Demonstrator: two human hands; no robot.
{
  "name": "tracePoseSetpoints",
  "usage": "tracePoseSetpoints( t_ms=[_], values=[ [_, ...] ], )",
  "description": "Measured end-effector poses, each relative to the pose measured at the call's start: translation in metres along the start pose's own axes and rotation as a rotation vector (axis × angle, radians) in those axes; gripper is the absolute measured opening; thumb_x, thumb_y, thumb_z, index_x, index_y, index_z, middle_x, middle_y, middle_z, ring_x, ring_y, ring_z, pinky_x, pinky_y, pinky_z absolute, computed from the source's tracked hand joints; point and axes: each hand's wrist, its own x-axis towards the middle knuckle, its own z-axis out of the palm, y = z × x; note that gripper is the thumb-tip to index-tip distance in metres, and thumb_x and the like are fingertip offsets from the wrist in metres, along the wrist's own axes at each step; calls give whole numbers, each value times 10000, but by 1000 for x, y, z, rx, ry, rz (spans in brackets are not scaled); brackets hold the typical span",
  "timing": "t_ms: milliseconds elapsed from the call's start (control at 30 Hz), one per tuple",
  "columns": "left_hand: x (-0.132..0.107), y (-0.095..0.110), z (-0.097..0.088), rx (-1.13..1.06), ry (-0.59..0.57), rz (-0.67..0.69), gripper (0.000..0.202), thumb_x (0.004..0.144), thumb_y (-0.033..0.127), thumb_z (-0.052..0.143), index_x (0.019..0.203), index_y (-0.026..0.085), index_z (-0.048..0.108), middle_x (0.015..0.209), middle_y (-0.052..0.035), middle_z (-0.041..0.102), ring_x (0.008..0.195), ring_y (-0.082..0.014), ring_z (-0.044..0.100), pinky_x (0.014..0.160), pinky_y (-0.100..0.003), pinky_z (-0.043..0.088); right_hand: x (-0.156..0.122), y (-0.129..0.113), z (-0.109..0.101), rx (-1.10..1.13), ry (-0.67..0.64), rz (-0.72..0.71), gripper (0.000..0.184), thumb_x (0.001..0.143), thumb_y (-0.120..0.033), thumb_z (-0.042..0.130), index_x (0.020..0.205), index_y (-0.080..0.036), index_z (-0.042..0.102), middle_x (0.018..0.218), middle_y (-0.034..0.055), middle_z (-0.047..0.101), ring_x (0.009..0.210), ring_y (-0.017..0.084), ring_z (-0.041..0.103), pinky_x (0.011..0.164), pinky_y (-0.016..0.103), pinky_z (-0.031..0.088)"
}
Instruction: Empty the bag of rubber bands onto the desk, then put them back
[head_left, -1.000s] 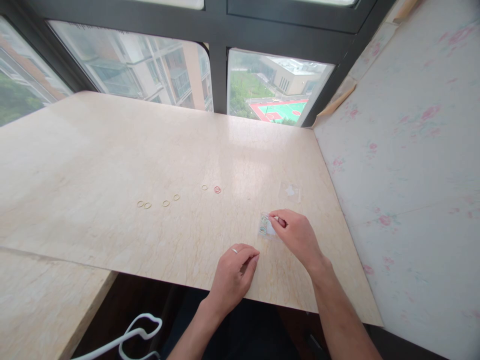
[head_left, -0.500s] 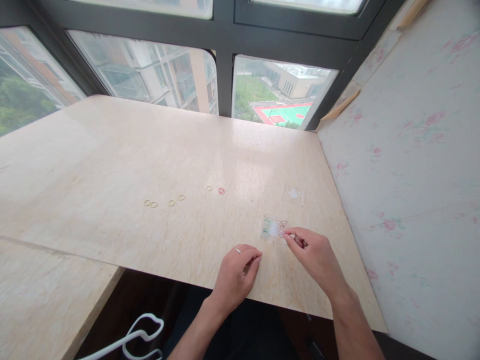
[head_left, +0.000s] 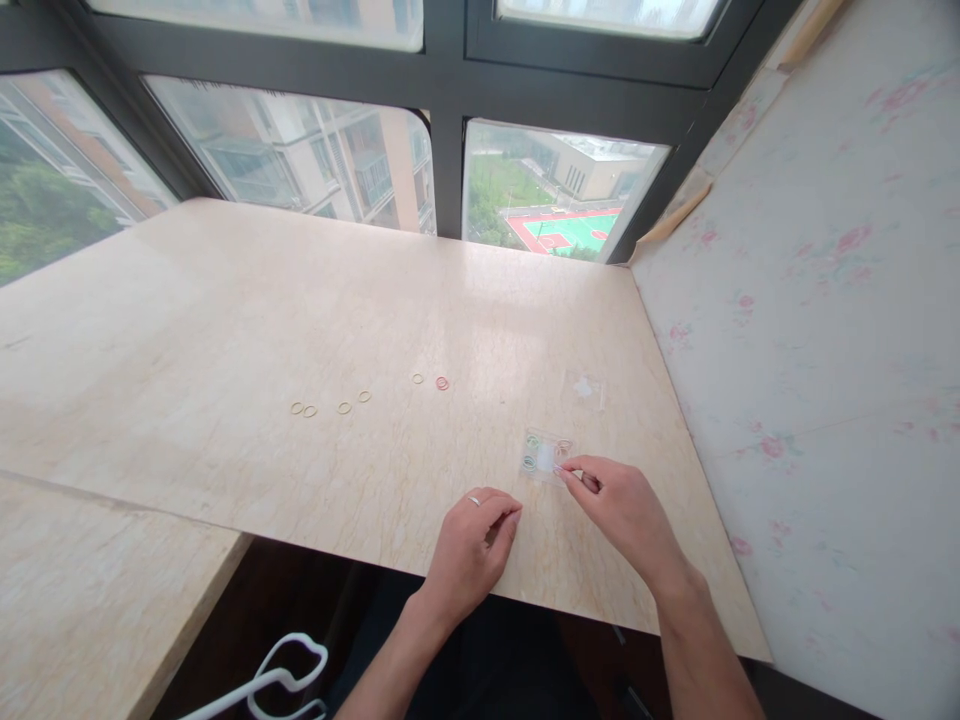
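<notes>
Clear box [head_left: 545, 458] at ten o'clock from right hand [head_left: 626, 503]; grip pressed together by box's four-o'clock corner, any hold unclear. Left hand [head_left: 471, 538]: thumb against fingers. Probably steadier with left bracing box's seven-o'clock edge.

Left grip [head_left: 474, 540] — loosely curled, right grip [head_left: 621, 505] — farther forward, fingers pinched [head_left: 576, 467]
</notes>
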Motion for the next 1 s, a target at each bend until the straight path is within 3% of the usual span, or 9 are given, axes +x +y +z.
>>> tracePoseSetpoints(
  t_ms=[533, 767, 1000],
  values=[
    [0, 0, -1, -7, -1, 6, 120, 935, 166, 500, 937, 192, 617, 926, -36, 643, 866, -168, 578, 767, -307, 459, 5, -3, -1, -26, -53, 44, 232, 869, -307, 524, 834, -230, 740, 674, 14, 643, 584, 150, 543, 549, 263, 356],
    [0, -1, 0, -8, 9, 15, 108, 937, 173, 509, 936, 195, 616, 928, -28, 644, 866, -162, 577, 770, -299, 455, 6, -8, -8, -9, -135, 102, 258, 892, -336, 518, 930, -227, 749, 768, 23, 685, 662, 159, 566, 628, 277, 373],
    [-1, -1, 1, -16, 8, 12, 105, 935, 173, 516, 943, 202, 617, 934, -14, 645, 869, -150, 578, 774, -290, 455, 7, -11, -12, 31, -128, 108, 240, 889, -324, 530, 927, -223, 744, 802, 25, 696, 691, 164, 579, 640, 275, 374]
  ],
)
